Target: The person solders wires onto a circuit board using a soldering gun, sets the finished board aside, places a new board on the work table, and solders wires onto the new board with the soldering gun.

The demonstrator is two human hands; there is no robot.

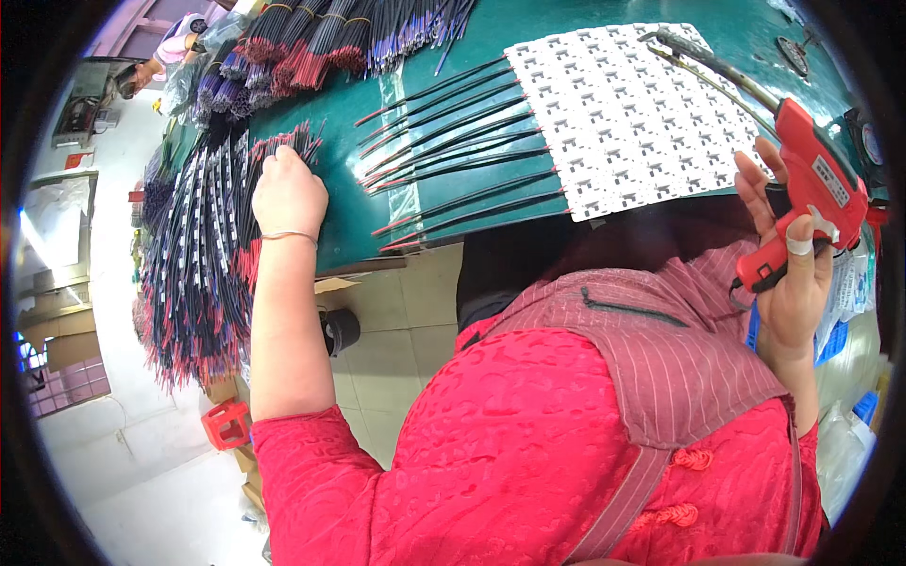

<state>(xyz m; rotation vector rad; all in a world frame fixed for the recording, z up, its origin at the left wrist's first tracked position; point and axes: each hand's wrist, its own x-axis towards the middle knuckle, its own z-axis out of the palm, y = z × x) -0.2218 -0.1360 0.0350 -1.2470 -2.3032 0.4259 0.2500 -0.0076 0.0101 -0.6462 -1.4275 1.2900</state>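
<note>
- Fingers of the right hand (791, 283) are clenched around a red glue gun (810, 193), held up past the worktop's right edge.
- Green worktop (354, 203): bare strip between the hanging wires and the sheet.
- Wire bundle (193, 269) overhangs the left edge; left hand (288, 193) rests on it, fingers curled into the strands.
- White label sheet (628, 113) carries black wires (453, 151), at the near edge.
</note>
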